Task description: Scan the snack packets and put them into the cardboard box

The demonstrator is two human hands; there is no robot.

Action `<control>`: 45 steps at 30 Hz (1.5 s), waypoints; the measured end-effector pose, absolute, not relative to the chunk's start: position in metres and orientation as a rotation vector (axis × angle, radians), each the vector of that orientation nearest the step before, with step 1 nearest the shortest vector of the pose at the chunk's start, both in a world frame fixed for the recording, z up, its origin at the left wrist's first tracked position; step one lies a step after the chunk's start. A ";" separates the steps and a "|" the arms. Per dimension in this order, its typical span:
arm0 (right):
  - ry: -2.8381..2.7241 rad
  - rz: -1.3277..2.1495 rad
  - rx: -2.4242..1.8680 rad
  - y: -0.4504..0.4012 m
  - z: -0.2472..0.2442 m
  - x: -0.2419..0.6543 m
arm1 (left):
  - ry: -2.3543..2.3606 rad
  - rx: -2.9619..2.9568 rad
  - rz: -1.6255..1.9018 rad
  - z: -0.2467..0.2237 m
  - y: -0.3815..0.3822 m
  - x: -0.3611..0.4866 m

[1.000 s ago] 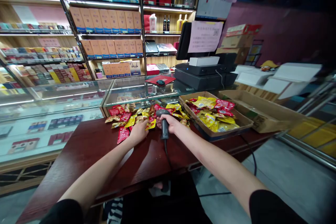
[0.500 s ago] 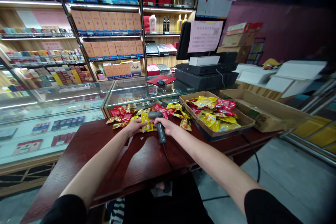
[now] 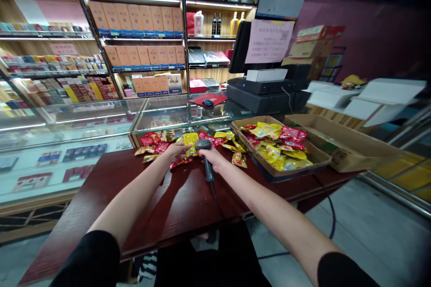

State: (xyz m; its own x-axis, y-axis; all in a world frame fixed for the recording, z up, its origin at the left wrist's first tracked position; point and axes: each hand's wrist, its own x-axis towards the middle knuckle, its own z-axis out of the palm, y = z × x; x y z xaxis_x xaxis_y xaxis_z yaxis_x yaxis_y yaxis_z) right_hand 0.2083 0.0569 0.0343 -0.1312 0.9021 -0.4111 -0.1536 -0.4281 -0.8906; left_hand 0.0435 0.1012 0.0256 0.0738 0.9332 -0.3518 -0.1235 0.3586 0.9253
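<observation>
My right hand (image 3: 214, 158) is wrapped round the handle of a dark barcode scanner (image 3: 209, 171). The scanner's head points forward and left, and its cable trails down over the front of the brown table (image 3: 141, 202). Between the fingers of my left hand (image 3: 175, 151) is a yellow snack packet (image 3: 191, 140), held upright just left of the scanner head. A red packet (image 3: 181, 163) lies beneath that hand. Loose red packets (image 3: 152, 139) are heaped beyond and left of my left hand, and yellow packets (image 3: 229, 141) lie beyond the scanner.
On the right stands a shallow cardboard box (image 3: 296, 171) filled with red and yellow packets, beside another open carton (image 3: 357, 157). A glass display counter (image 3: 164, 110) borders the table's far edge, bearing a mouse (image 3: 208, 103) and a monitor (image 3: 239, 47). Stocked shelves rise behind.
The yellow packet in my left hand has moved slightly up and away from me. A red packet now shows below that hand. My right hand keeps hold of the scanner; the view has shifted slightly.
</observation>
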 end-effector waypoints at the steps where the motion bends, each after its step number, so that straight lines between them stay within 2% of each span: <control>1: -0.908 1.643 -1.335 0.054 0.033 0.206 | 1.249 0.860 1.002 0.028 0.105 0.045; 13: -1.265 1.438 -1.339 0.037 0.029 0.187 | 1.293 0.880 1.119 0.044 0.130 0.055; 27: -1.153 1.538 -1.264 0.040 0.038 0.193 | 1.323 0.862 1.130 0.048 0.126 0.054; 31: -1.088 1.365 -1.219 0.058 0.047 0.207 | 1.278 0.840 1.093 0.048 0.123 0.052; 37: -0.823 1.669 -1.170 0.089 0.063 0.227 | 1.238 0.820 0.985 0.050 0.115 0.056; 45: -0.652 1.704 -1.180 0.100 0.081 0.265 | 1.163 0.781 0.822 0.078 0.126 0.097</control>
